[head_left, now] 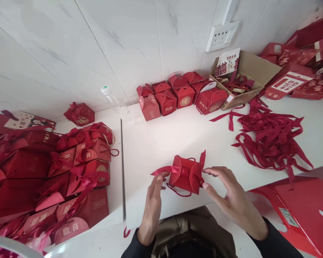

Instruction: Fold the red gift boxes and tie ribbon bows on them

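Observation:
A small red gift box (185,175) lies on the white table in front of me, its curved flaps facing up. Dark red cord handles (181,193) loop out along its sides. A red ribbon (165,170) runs through the flaps, one end pointing left and the other sticking up at the right. My left hand (154,200) is at the box's left side, fingers loosely bent beneath the ribbon end, gripping nothing I can see. Around the right edge, my right hand (228,193) has thumb and forefinger apart, their tips close to the box; whether they touch it I cannot tell.
Several red boxes (183,96) stand along the wall beside a cardboard box (247,93) of ribbons. Loose ribbons (271,139) are heaped at right, above a red plastic stool (304,211). Ribboned boxes (91,154) crowd the left. A clear bottle (115,104) stands behind.

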A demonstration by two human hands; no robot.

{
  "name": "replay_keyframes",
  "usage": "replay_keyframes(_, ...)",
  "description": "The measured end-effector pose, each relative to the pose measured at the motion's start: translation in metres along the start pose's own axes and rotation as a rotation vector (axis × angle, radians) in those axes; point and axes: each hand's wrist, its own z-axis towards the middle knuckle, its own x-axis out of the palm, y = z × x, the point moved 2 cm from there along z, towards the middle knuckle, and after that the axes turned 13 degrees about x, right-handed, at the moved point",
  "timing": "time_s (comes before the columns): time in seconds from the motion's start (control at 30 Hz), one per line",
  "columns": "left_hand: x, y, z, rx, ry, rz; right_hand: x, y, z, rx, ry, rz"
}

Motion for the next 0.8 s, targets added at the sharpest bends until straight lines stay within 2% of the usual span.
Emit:
replay_keyframes(0.1, 0.016, -0.011, 0.006, 0.079, 0.025, 0.044, 0.004, 0.000, 0.000, 0.010, 0.069, 0.007)
replay_keyframes(0.2, 0.029, -0.029, 0.016, 0.234, 0.134, -0.048, 0.004, 0.007, 0.002, 0.052, 0.100, 0.053)
replay_keyframes(0.27, 0.034, -0.038, 0.021, 0.312, 0.140, -0.105, 0.002, 0.012, 0.004, 0.116, 0.143, 0.095)
replay_keyframes(0.43, 0.029, -0.044, 0.027, 0.300, 0.001, -0.186, -0.012, 0.023, 0.004, 0.204, 0.314, 0.220)
replay_keyframes(0.57, 0.021, -0.046, 0.031, 0.315, -0.099, -0.312, -0.021, 0.027, 0.004, 0.173, 0.449, 0.152)
replay_keyframes(0.67, 0.020, -0.048, 0.033, 0.306, -0.063, -0.409, -0.027, 0.030, 0.005, 0.135, 0.420, 0.094)
replay_keyframes(0.8, 0.025, -0.053, 0.031, 0.318, 0.053, -0.451, -0.036, 0.035, 0.008, 0.158, 0.365, 0.070)
